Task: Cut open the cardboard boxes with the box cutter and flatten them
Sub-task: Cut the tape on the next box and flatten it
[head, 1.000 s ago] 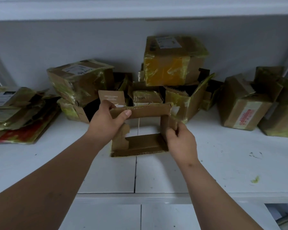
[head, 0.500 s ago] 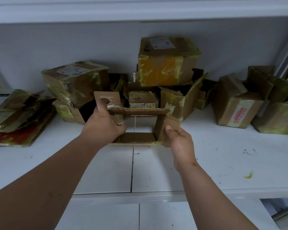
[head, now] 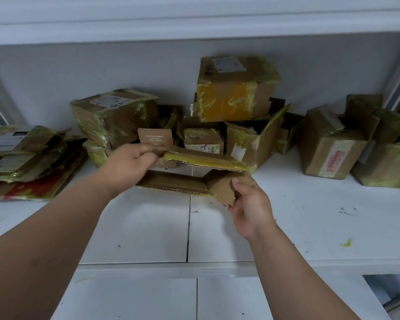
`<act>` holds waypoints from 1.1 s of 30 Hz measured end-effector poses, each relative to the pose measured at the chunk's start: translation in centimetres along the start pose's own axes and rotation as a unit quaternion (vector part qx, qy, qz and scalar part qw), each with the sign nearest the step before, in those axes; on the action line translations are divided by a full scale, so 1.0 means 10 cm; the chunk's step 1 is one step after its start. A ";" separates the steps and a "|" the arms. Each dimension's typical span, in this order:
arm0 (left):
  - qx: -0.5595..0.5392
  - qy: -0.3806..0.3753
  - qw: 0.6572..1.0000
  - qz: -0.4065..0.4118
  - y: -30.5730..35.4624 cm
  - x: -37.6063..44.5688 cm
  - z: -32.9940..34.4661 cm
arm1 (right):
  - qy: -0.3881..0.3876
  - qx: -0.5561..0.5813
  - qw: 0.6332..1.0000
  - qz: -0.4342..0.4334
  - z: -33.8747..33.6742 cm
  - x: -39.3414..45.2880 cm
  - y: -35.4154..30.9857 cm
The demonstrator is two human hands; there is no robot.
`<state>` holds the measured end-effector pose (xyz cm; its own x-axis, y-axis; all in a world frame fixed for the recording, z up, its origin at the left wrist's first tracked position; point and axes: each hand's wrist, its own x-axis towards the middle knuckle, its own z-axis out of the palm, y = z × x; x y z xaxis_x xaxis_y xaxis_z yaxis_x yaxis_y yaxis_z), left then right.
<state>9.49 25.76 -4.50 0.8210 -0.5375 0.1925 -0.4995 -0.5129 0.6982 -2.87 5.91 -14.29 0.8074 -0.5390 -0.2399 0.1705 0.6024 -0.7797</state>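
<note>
A heap of taped boxes [head: 236, 88] is crowding the shelf's [head: 134, 227] back wall right behind the open box [head: 189, 174], with flattened cardboard [head: 21, 158] lying at its left edge and two more boxes [head: 333, 144] sitting toward the right. Mid-shelf, the left hand [head: 127, 165] is gripping the box's top left corner while the right hand [head: 249, 204] is pinching its right flap. Since a second ago the box is collapsing from an upright square into a slanted, flatter shape.
</note>
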 end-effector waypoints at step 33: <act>0.206 -0.209 0.953 0.079 -1.00 -0.51 0.29 | 0.041 -0.355 0.932 0.067 0.07 0.04 0.17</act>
<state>9.49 31.71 -14.49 0.5877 -0.8053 -0.0776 -0.7448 -0.5760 0.3369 -1.85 7.14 -15.29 0.7433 -0.5481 -0.3836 -0.3686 0.1430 -0.9185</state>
